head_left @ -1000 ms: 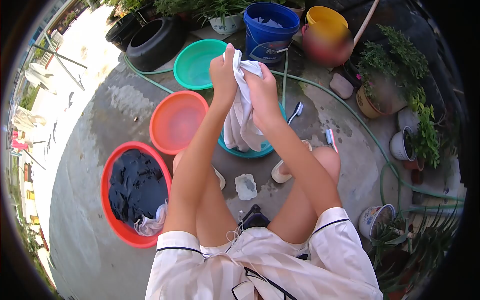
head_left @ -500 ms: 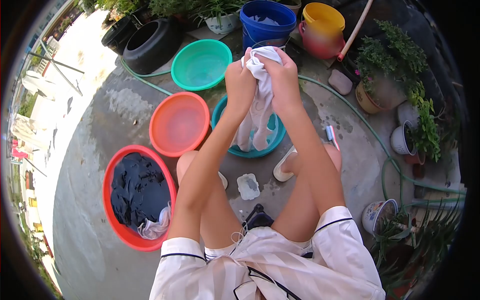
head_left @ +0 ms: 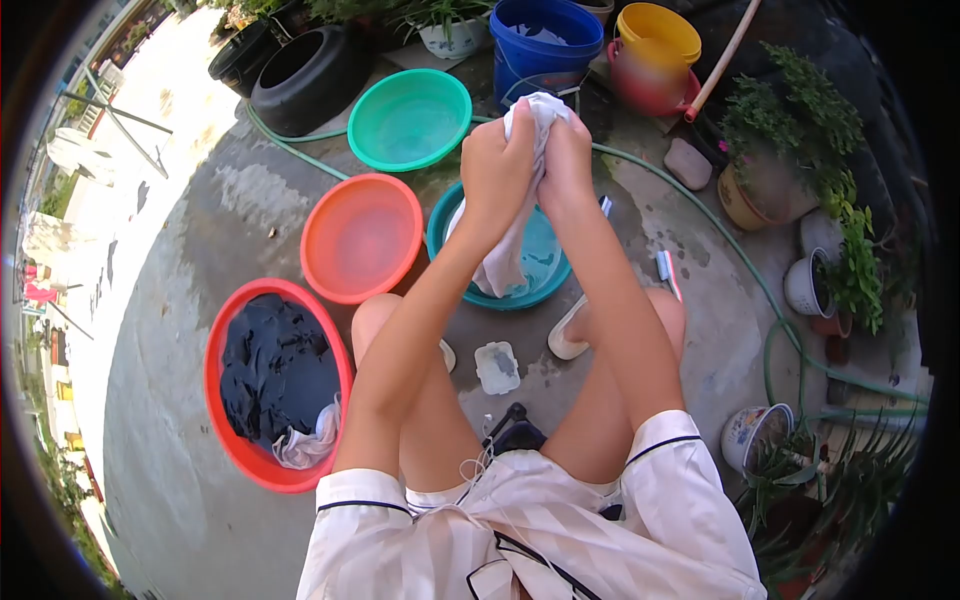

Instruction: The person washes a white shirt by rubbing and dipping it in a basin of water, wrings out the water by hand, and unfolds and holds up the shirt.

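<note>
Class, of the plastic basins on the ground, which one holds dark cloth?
The red basin at the person's lower left. Dark cloth lies in it, with a pale piece at its edge; the teal, green and orange basins show none.

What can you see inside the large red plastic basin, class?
The red basin holds dark, wet-looking cloth and a crumpled, pale cloth near its rim; whatever lies beneath them is covered.

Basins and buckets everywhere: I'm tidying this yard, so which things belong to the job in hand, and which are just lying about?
In the job:
White cloth, in left hand and right hand
Teal basin beneath
Probably red tub holding dark cloth

Apparently lying about:
Stone
Blue bucket
Yellow bucket
</note>
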{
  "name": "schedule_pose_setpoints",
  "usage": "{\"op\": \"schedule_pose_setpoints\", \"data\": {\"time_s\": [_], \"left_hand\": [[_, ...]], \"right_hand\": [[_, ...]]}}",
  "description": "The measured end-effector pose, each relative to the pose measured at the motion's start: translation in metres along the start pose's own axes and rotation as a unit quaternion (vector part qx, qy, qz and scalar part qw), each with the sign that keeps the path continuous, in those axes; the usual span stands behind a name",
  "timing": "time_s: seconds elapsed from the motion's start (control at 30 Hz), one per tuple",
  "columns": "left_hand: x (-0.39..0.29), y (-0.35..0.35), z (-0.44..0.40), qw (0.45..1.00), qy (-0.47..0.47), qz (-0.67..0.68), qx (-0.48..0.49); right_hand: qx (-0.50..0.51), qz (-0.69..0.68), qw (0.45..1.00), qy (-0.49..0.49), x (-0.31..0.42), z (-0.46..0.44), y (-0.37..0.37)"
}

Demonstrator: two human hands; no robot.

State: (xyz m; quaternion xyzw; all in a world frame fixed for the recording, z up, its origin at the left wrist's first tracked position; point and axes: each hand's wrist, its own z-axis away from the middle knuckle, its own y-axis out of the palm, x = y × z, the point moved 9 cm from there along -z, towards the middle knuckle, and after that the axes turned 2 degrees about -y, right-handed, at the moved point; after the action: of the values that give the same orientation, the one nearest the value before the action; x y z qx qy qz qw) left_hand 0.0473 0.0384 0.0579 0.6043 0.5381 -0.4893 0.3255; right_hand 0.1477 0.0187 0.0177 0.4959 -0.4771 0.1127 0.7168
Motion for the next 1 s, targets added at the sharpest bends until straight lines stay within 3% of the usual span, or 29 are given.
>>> {"op": "schedule_pose_setpoints", "data": {"time_s": [0.07,0.17,0.2,0.3,0.33,0.37,0.43,0.5,0.53,0.63,0.67,0.7,0.77,0.87,1.0], "left_hand": [[-0.015,0.017,0.017,0.99,0.091,-0.104,0.014],[0.01,-0.018,-0.015,0.996,-0.047,0.08,-0.014],[0.022,-0.028,-0.021,0.975,-0.105,0.188,-0.048],[0.013,-0.027,-0.015,0.993,-0.05,0.095,-0.046],[0.002,-0.014,-0.005,0.999,-0.033,0.022,0.002],[-0.011,-0.001,0.009,0.999,0.031,-0.027,0.009],[-0.011,0.01,0.013,0.997,0.059,-0.042,0.02],[0.007,-0.007,-0.003,0.997,-0.038,0.068,0.019],[0.015,-0.021,-0.014,0.993,-0.046,0.107,-0.016],[0.022,-0.032,-0.017,0.981,-0.079,0.168,-0.061],[0.016,-0.024,-0.01,0.989,-0.072,0.12,-0.04],[-0.004,0.001,0.009,0.999,0.03,-0.033,0.017],[-0.001,0.018,0.017,0.999,0.024,0.002,0.046],[0.027,0.004,-0.006,0.997,-0.063,0.027,0.04],[0.045,-0.005,-0.022,0.997,-0.062,0.017,0.041]], "right_hand": [[0.014,-0.034,0.999,0.027,-0.007,-0.011,-0.011],[0.013,0.017,1.0,0.004,0.001,0.021,0.013],[0.038,0.095,0.995,-0.003,0.002,0.034,0.024],[0.015,0.038,0.999,-0.022,0.004,0.029,0.025],[0.024,0.02,0.999,-0.015,0.004,0.016,0.017],[0.032,0.002,0.999,-0.008,0.003,0.0,0.003],[0.036,0.003,0.999,0.016,0.004,-0.003,0.0],[0.015,0.037,0.999,-0.004,0.003,0.015,0.008],[0.024,0.098,0.994,-0.043,0.005,0.022,0.015],[0.011,0.083,0.996,-0.009,-0.002,0.038,0.027],[0.027,0.057,0.998,-0.004,0.001,0.024,0.019],[0.04,0.034,0.999,0.0,0.007,-0.001,0.002],[0.027,0.041,0.999,-0.004,0.003,-0.02,-0.017],[-0.001,0.072,0.997,-0.021,0.005,-0.018,-0.01],[-0.039,0.109,0.989,-0.095,0.041,-0.025,-0.018]]}}
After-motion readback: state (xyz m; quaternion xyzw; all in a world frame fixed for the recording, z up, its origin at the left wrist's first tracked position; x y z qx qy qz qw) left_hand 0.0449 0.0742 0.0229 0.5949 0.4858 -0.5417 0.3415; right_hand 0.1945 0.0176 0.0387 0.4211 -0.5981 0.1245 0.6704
